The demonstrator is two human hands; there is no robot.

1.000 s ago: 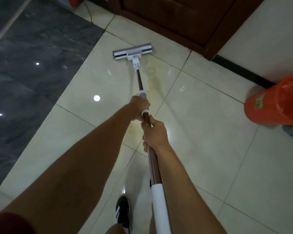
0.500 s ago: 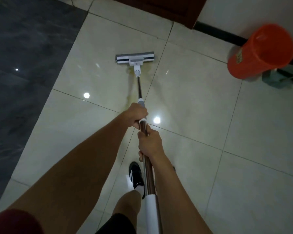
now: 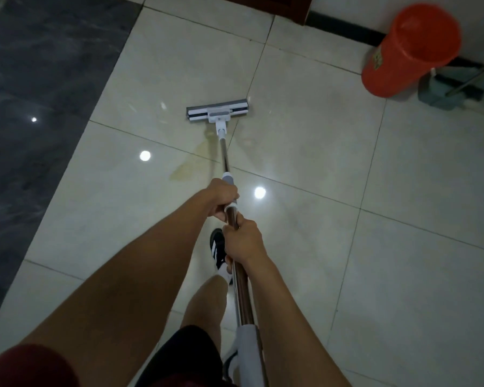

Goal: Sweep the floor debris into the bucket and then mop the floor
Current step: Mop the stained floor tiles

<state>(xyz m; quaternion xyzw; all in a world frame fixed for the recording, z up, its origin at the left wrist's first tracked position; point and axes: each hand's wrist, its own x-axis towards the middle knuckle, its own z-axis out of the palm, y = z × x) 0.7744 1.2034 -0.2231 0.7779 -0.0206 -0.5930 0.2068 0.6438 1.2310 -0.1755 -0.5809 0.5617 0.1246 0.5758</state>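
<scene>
A flat mop with a grey-and-white head (image 3: 218, 112) lies on the pale floor tiles, its metal pole (image 3: 226, 157) running back toward me. My left hand (image 3: 221, 198) grips the pole at the grey collar. Just behind it, my right hand (image 3: 242, 241) grips the brown part of the pole. A yellowish wet streak (image 3: 192, 163) marks the tile beside the pole. An orange bucket (image 3: 411, 50) stands upright at the far right by the wall.
Dark grey marble flooring (image 3: 39, 93) fills the left side. A grey dustpan (image 3: 442, 90) with a long handle sits behind the bucket against the black skirting (image 3: 344, 26). My black-and-white shoe (image 3: 218, 248) is under the pole.
The mop head has been drawn back from the door toward me across the tiles. The view has shifted right, bringing the bucket and dustpan further into sight. Both hands kept their grip.
</scene>
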